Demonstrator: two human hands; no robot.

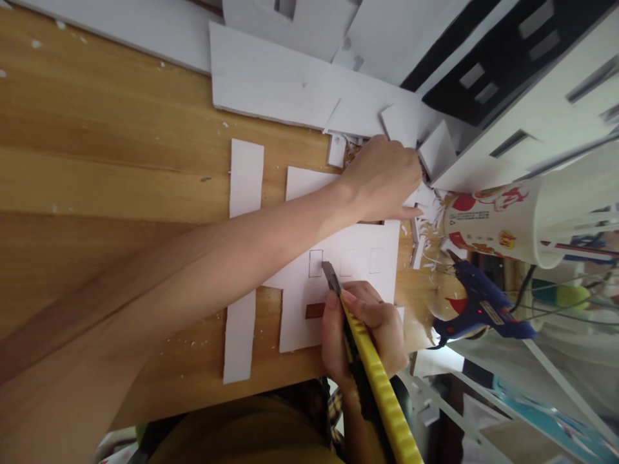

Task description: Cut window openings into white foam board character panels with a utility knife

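My right hand [365,328] grips a yellow utility knife [370,361]. Its blade is out, with the tip over a white foam board [358,296], close to a pencilled rectangle. More faint rectangles are drawn on the board, and cut openings show the wood beneath. My left arm crosses over the board. At its far side my left hand [384,174] is closed with knuckles up and the thumb sticking out, beside white offcuts [428,209]; its fingertips are hidden, and what they hold, if anything, cannot be made out. A white strip [246,177] lies under my left forearm.
A paper cup [493,222] lies tilted at the right, near a blue hot glue gun [483,303] with a lit red light. Long white boards [300,80] line the back. White and black panels with window openings [512,142] stand at the upper right.
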